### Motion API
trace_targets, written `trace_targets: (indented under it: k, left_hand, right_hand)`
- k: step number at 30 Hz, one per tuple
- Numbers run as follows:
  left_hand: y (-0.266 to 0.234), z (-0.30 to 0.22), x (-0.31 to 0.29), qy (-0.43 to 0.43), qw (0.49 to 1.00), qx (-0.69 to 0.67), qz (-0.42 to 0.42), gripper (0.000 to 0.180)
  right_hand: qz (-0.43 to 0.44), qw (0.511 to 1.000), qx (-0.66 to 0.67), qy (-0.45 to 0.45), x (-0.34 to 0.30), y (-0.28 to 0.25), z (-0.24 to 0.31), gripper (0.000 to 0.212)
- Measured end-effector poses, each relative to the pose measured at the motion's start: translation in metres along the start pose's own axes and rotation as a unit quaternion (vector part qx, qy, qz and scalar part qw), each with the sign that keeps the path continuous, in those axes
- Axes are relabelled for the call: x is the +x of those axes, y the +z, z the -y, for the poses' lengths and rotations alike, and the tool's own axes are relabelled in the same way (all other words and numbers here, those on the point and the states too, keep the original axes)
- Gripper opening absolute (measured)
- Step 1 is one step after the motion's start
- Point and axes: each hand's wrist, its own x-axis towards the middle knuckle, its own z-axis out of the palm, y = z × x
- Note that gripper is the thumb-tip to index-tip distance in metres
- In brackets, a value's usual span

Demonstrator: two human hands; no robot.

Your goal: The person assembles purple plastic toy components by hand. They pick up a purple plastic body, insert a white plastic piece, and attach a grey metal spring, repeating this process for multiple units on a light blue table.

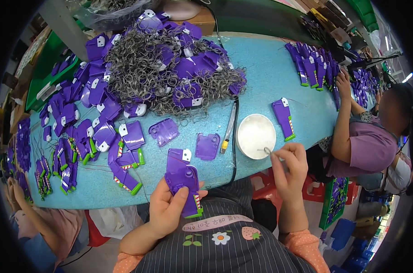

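My left hand is closed round a purple plastic casing with a white tip and a green end, held above my apron at the table's edge. Its inner side, with moulded posts, faces up. In a pinch of thumb and forefinger, my right hand has a small metal spring over the rim of a round tub with white contents. Behind the tub lies a similar purple piece with a striped strip and green end. Two loose purple half shells rest left of the tub.
A big heap of wire springs lies over purple casings at the back. More purple pieces spread leftward. A utility knife and a black cable lie beside the tub. Co-workers sit at right and left.
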Motion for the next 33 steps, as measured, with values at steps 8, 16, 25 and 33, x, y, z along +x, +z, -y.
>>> trace_targets:
  k: [8, 16, 25, 33]
  left_hand:
    - [-0.004, -0.004, -0.005, -0.023, 0.998, -0.046, 0.042, 0.033]
    - [0.015, -0.012, -0.015, -0.013, 0.998, -0.018, 0.067, 0.035]
    - [0.001, -0.008, -0.026, 0.009, 0.993, 0.086, 0.081, 0.033]
    - [-0.008, -0.012, -0.017, -0.030, 0.947, 0.253, 0.196, 0.028]
  right_hand:
    - [-0.012, 0.991, 0.095, 0.093, 0.002, 0.005, 0.011, 0.007]
    - [0.151, 0.847, 0.507, 0.056, -0.017, 0.038, 0.059, 0.007]
    - [0.298, 0.726, 0.600, 0.158, -0.025, 0.050, 0.072, 0.005]
    - [0.462, 0.682, 0.517, 0.234, 0.018, 0.020, 0.059, 0.015]
